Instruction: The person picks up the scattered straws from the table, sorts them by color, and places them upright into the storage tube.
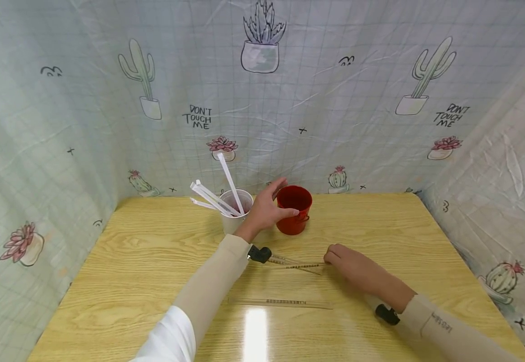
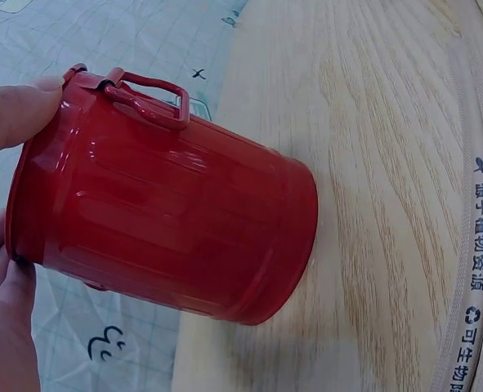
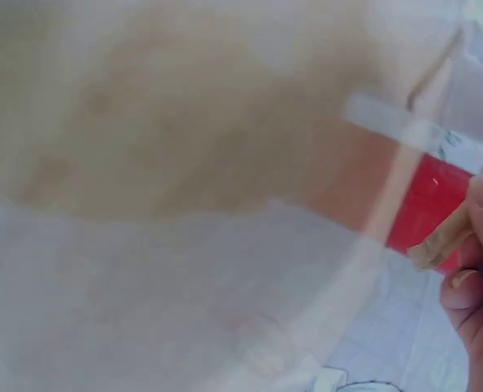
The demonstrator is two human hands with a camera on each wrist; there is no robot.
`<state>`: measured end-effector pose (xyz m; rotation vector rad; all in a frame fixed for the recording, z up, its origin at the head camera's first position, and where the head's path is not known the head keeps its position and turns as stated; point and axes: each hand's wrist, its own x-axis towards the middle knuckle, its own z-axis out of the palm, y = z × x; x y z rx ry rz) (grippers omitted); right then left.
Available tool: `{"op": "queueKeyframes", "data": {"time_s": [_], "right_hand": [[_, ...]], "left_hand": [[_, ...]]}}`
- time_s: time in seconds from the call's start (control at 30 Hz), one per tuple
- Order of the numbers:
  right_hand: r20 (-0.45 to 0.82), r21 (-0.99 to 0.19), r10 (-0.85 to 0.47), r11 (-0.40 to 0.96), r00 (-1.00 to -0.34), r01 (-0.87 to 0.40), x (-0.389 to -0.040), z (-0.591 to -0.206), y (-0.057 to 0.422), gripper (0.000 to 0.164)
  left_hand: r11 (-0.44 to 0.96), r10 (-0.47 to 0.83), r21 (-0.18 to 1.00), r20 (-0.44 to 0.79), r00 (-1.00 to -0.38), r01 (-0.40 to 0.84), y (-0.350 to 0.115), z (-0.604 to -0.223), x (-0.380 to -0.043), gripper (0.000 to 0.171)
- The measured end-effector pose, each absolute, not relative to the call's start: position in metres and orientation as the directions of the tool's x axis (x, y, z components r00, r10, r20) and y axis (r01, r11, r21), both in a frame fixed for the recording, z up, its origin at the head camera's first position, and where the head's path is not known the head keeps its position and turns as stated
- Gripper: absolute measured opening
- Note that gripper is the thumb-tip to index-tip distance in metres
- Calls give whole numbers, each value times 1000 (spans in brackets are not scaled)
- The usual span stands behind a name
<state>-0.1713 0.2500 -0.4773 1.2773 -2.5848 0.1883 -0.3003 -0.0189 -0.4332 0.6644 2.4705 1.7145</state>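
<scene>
My left hand (image 1: 264, 210) holds the small red metal bucket (image 1: 290, 226) by its rim, thumb on one side and fingers on the other. The bucket stands upright on the table, and its wire handle (image 2: 155, 102) shows close up in the left wrist view. With thumb and fingers my right hand (image 1: 355, 269) pinches the end of a straw in a tan printed wrapper (image 1: 302, 266). Beneath and beside it lie other tan-wrapped straws (image 1: 280, 259), partly hidden by the left wrist. The right wrist view is hazy, but the pinched wrapper end (image 3: 439, 241) is visible.
Left of the bucket a white cup (image 1: 229, 225) holds several white-wrapped straws (image 1: 210, 197). More tan-wrapped straws (image 1: 285, 302) lie nearer the front of the wooden table (image 1: 154, 261). A cactus-print curtain (image 1: 317, 100) closes off the back and sides.
</scene>
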Motion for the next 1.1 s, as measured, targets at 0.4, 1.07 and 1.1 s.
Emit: {"op": "queueKeyframes", "data": {"time_s": [0.4, 1.07, 1.1], "right_hand": [[586, -24, -653, 579, -480, -815, -197, -451, 233, 28], [679, -339, -346, 634, -647, -695, -243, -422, 187, 10], [670, -360, -333, 636, -663, -683, -245, -423, 185, 9]], "left_hand": [[307, 396, 891, 199, -896, 334, -15, -432, -299, 93], [332, 395, 887, 177, -901, 320, -14, -431, -301, 93], [330, 398, 887, 178, -900, 322, -14, -431, -301, 93]]}}
